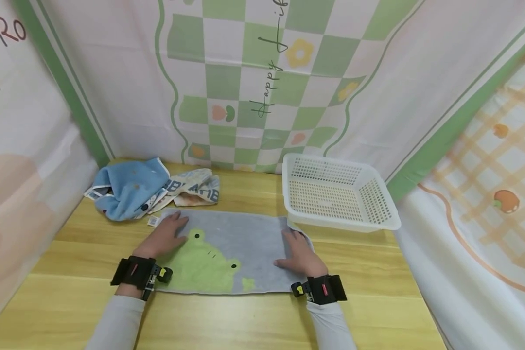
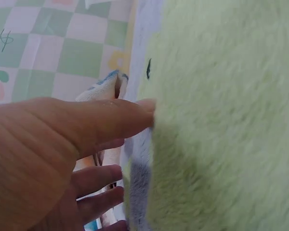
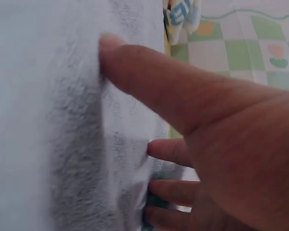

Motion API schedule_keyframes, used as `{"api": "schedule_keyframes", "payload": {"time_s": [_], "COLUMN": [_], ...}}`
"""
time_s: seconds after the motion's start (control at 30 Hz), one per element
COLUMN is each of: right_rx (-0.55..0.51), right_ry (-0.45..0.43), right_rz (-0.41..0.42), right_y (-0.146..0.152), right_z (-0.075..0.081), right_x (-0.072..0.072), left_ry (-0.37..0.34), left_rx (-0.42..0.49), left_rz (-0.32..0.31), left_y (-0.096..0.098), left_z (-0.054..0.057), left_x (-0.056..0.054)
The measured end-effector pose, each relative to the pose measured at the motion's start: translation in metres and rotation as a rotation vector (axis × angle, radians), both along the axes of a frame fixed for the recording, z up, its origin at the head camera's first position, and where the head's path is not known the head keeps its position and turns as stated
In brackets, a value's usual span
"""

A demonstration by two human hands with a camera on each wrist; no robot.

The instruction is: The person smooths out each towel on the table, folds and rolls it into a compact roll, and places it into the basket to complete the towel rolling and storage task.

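Observation:
A grey towel (image 1: 253, 238) with a light green frog design lies flat on the wooden table, its long side running left to right. My left hand (image 1: 164, 237) rests on its left end with thumb and fingers spread; in the left wrist view the thumb touches the green pile. At the right end, my right hand (image 1: 301, 255) lies on the grey fabric, fingers extended and thumb apart. The towel's edge curls up slightly beside those fingertips. In the right wrist view the right thumb presses along a ridge in the cloth. Neither hand pinches the fabric.
A crumpled blue towel (image 1: 133, 187) and a white lettered towel (image 1: 197, 187) lie at the back left. A white slotted plastic basket (image 1: 343, 221) stands at the back right, near the towel's far corner. Printed curtains (image 1: 227, 78) enclose the table (image 1: 227, 321).

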State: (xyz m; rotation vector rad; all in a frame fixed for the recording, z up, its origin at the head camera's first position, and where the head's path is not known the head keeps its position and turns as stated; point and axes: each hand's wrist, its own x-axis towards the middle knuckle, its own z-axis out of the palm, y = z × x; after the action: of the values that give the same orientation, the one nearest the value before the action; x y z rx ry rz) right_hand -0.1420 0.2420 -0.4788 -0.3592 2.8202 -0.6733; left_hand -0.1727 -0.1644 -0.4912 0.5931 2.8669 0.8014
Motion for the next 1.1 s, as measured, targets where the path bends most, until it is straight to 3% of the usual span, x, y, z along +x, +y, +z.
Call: {"api": "schedule_keyframes", "payload": {"time_s": [0.1, 0.2, 0.33, 0.5, 0.6, 0.73, 0.9, 1.1], "right_rx": [0.065, 0.107, 0.059, 0.014, 0.030, 0.076, 0.088, 0.055], "right_ry": [0.017, 0.113, 0.236, 0.266, 0.261, 0.261, 0.310, 0.373], "right_rz": [-0.026, -0.083, -0.205, -0.288, -0.313, -0.345, -0.362, -0.332], "right_y": [-0.003, -0.007, -0.009, -0.002, 0.004, 0.012, 0.015, 0.015], "right_z": [0.005, 0.011, 0.011, 0.000, -0.007, -0.012, -0.014, -0.015], "right_x": [-0.007, -0.012, -0.015, -0.016, -0.018, -0.022, -0.025, -0.025], "left_ry": [0.012, 0.048, 0.076, 0.022, -0.005, 0.040, 0.137, 0.164], "left_rx": [0.013, 0.025, 0.035, 0.020, 0.017, 0.020, 0.038, 0.052], "left_rz": [0.005, 0.030, 0.057, 0.049, 0.054, 0.050, 0.046, 0.078], "left_y": [-0.001, -0.005, -0.010, -0.013, -0.013, -0.011, -0.010, -0.014], "left_z": [0.004, 0.007, 0.007, 0.000, -0.002, -0.002, 0.002, 0.002], "left_x": [-0.004, -0.009, -0.014, -0.014, -0.011, -0.010, -0.016, -0.026]}}
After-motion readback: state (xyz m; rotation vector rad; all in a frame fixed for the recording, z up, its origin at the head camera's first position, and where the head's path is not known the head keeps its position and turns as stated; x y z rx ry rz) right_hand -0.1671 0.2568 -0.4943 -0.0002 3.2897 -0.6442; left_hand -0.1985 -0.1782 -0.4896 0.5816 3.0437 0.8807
